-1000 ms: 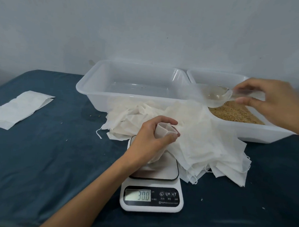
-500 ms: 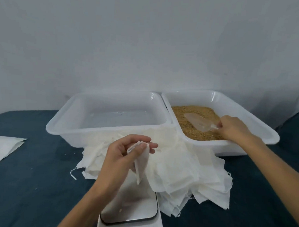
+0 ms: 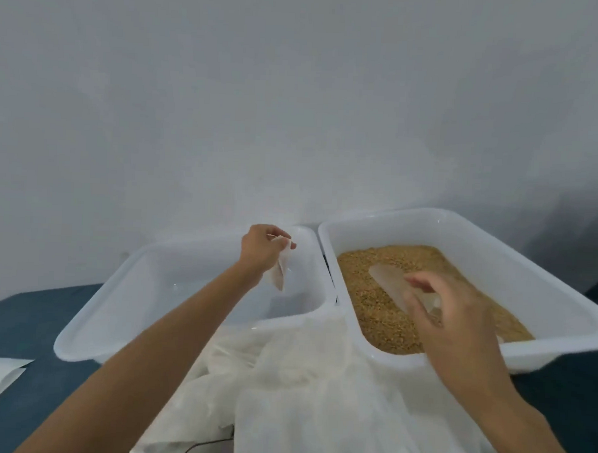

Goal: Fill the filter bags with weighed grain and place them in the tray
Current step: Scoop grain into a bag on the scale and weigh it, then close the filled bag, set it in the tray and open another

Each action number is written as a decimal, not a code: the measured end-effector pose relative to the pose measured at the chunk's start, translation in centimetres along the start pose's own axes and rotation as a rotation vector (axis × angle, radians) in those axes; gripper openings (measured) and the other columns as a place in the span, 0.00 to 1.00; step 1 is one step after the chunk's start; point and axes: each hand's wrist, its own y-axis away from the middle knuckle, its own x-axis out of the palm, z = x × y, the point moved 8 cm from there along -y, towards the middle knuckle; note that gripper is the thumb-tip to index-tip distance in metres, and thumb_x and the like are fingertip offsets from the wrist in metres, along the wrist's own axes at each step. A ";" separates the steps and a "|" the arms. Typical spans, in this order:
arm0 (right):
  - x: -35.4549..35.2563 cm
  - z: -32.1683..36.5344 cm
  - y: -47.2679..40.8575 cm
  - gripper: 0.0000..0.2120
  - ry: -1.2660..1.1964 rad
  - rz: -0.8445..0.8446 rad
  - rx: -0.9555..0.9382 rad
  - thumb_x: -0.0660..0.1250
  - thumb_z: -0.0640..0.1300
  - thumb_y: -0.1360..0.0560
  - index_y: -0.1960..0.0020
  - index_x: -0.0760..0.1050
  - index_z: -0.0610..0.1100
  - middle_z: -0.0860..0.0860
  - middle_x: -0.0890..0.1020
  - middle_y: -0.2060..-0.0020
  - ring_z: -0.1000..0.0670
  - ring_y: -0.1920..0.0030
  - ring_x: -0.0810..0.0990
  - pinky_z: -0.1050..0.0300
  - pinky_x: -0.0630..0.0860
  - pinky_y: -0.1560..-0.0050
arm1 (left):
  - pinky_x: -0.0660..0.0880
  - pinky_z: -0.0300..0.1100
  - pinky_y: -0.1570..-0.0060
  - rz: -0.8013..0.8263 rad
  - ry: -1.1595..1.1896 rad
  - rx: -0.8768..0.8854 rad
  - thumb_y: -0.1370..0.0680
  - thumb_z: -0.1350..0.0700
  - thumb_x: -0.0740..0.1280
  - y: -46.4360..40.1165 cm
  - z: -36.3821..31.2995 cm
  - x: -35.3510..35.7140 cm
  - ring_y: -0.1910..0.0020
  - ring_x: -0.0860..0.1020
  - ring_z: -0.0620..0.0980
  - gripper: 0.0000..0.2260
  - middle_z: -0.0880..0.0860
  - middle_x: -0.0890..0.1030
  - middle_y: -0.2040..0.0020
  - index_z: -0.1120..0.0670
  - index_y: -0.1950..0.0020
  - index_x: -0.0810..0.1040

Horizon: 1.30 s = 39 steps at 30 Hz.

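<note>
1. Head view: left hand (image 3: pixel 260 250) pinches filled filter bag (image 3: pixel 279 270) by its top, over empty tray (image 3: pixel 80 333), near far right corner.
2. Bag hangs straight below the pinch, long axis vertical, clear of tray floor; release looks like next step, drop straight down.
3. Right hand (image 3: pixel 452 322) over grain tray (image 3: pixel 561 303), fingers loose above clear scoop (image 3: pixel 396 287) lying on grain (image 3: pixel 373 308); grip on scoop: cannot tell.
4. Spare bags (image 3: pixel 300 390) heaped in front of trays.
5. No readable writing or labels.
</note>
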 end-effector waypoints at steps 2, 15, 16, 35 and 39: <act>0.3 -0.4 0.2 0.09 -0.006 0.029 0.008 0.65 0.51 0.20 0.40 0.77 0.54 0.63 0.78 0.48 0.57 0.46 0.76 0.59 0.69 0.48 | 0.81 0.45 0.56 0.019 -0.132 -0.062 0.23 0.68 0.66 -3.4 1.9 1.5 0.48 0.84 0.55 0.08 0.60 0.88 0.50 0.60 0.53 0.85; 1.1 -0.8 0.8 0.08 0.058 0.108 0.030 0.66 0.46 0.20 0.41 0.79 0.52 0.60 0.80 0.46 0.58 0.43 0.74 0.57 0.70 0.42 | 0.82 0.55 0.42 0.081 -0.298 -0.173 0.19 0.58 0.71 -8.9 4.8 5.8 0.58 0.83 0.62 0.09 0.58 0.78 0.60 0.58 0.57 0.76; 1.1 -0.8 0.8 0.08 0.060 0.115 0.031 0.66 0.46 0.20 0.41 0.79 0.52 0.59 0.80 0.46 0.57 0.42 0.74 0.55 0.71 0.41 | 0.81 0.54 0.41 0.072 -0.295 -0.163 0.19 0.58 0.71 -8.6 4.5 5.5 0.59 0.81 0.60 0.10 0.59 0.78 0.58 0.57 0.58 0.75; -1.3 3.2 2.2 0.08 -0.093 -0.100 -0.182 0.65 0.41 0.18 0.43 0.81 0.43 0.52 0.83 0.49 0.49 0.47 0.80 0.56 0.73 0.44 | 0.70 0.31 0.52 0.228 -0.487 0.517 0.22 0.68 0.72 26.2 0.7 -3.1 0.54 0.75 0.38 0.11 0.43 0.80 0.51 0.53 0.48 0.86; -0.7 5.3 3.8 0.08 -0.188 -0.149 -0.249 0.64 0.39 0.17 0.41 0.80 0.41 0.50 0.83 0.47 0.49 0.44 0.80 0.45 0.76 0.40 | 0.70 0.40 0.37 0.356 -0.692 0.531 0.25 0.69 0.70 27.1 3.8 -4.2 0.37 0.71 0.45 0.26 0.43 0.74 0.33 0.49 0.30 0.80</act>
